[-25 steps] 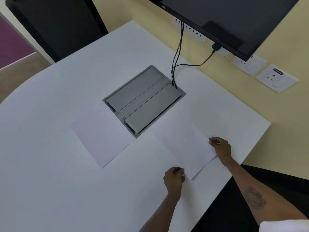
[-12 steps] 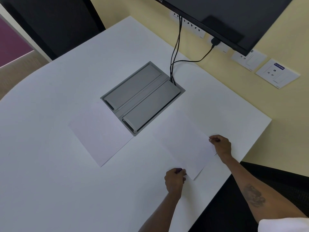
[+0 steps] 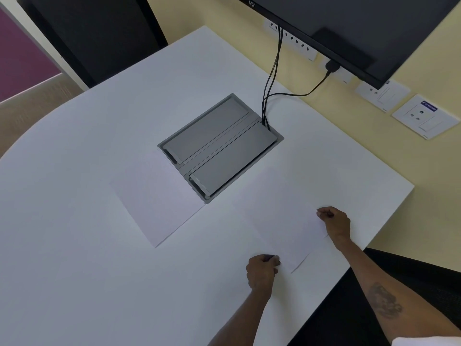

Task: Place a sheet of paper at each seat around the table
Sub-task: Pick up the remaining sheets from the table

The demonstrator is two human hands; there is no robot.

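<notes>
A person's two bare hands hold a sheet of paper (image 3: 284,221) down on a white table (image 3: 74,245) near its edge, in front of a dark chair (image 3: 349,308) that sits at the lower right; the left hand (image 3: 262,272) pinches the sheet's near corner, its grip narrow and closed on the paper; the right hand (image 3: 335,224) pinches the sheet's right-hand corner in the same way, fingers curled tight on the edge; the sheet lies flat or nearly flat, its near edge casting a thin shadow line on the table. A second sheet of paper (image 3: 156,201) lies flat to the left, well apart from both hands, one corner touching the frame of a grey cable box (image 3: 219,148) set into the middle of the table; the box's two lids are closed, and black cables (image 3: 270,78) run from its far corner up to a dark wall screen (image 3: 361,23) and to a plug in the yellow wall; white wall sockets (image 3: 421,116) sit along that wall to the right; another dark chair (image 3: 94,33) stands at the table's far left side.
</notes>
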